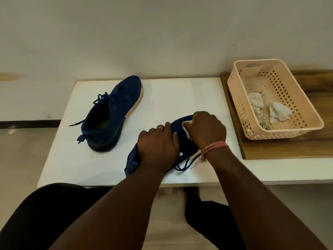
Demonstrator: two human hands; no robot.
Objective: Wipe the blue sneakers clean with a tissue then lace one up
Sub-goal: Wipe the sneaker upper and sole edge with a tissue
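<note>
Two dark blue sneakers lie on a white table [180, 98]. The far sneaker [111, 116] stands upright on its sole at the left, laced, toe pointing away. The near sneaker [185, 148] lies close to the front edge, mostly covered by my hands. My left hand [158, 145] grips its heel end and middle, a ring on one finger. My right hand [207, 129] holds a white tissue [187, 129] pressed on the upper near the toe. A loose blue lace [182, 166] trails beneath my right wrist.
A peach plastic basket [239, 94] with crumpled used tissues [278, 112] sits on a wooden board [306, 148] at the right. A wall rises right behind the table. My knees show below the table's front edge.
</note>
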